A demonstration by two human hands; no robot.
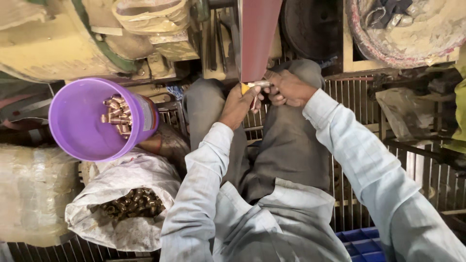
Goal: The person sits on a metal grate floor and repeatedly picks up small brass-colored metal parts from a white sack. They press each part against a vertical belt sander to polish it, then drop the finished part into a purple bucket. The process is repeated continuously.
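Your two hands hold a small metal piece against the lower end of the red-brown belt.

Your left hand (237,104) is closed around the small metal piece (256,86), and your right hand (287,88) is closed on it from the other side, the two hands touching above your knees. The piece lies just under the lower end of the red-brown belt (258,34); its long axis seems to run left to right, but which end points where you cannot tell, because the fingers cover most of it. At your left, the purple bucket (82,121) is tilted toward you with brass parts (116,115) inside, and below it the open white sack (127,201) holds more of them.
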